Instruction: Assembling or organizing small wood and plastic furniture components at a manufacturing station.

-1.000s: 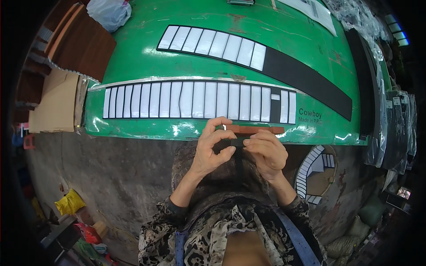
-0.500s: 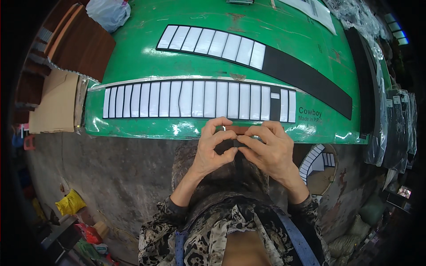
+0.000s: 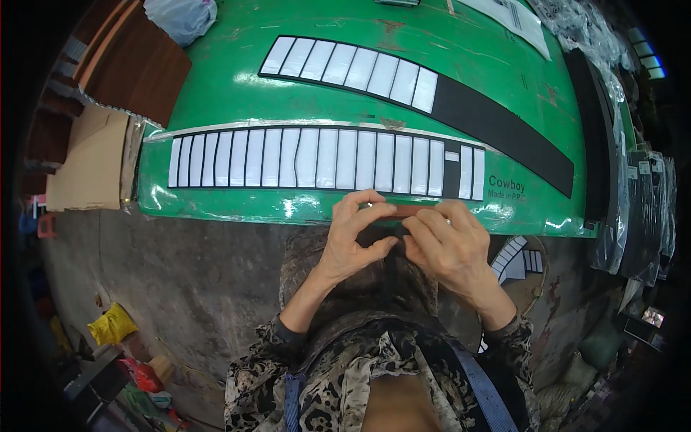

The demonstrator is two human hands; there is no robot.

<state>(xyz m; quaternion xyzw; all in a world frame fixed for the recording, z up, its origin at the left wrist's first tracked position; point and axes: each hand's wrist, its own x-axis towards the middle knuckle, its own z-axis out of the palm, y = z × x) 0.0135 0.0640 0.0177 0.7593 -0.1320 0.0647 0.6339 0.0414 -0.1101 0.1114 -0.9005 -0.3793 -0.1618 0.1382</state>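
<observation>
My left hand (image 3: 353, 234) hovers at the table's near edge, thumb and forefinger apart, with nothing visible in the gap. Close by on its right, my right hand (image 3: 457, 241) has its fingers curled together; whatever they pinch, if anything, is hidden. Just beyond both hands lies a long black strip (image 3: 452, 173) covered in upright white panels. Near its right end one slot shows mostly black, with a short white piece (image 3: 452, 155) at its top. A thin reddish-brown strip (image 3: 404, 210) shows between my hands along the table edge.
A second black strip (image 3: 504, 129), white-panelled on its left half, lies farther back on the green table (image 3: 237, 101). Brown boards (image 3: 137, 68) and cardboard (image 3: 86, 162) stand left. Plastic-wrapped black pieces (image 3: 644, 216) stand right. A round container (image 3: 522, 284) with panelled strips is below the right edge.
My hands have drawn apart, the right one shifting rightward. My left thumb and forefinger have spread. The view has shifted slightly; the panelled strips stay in place on the table.
</observation>
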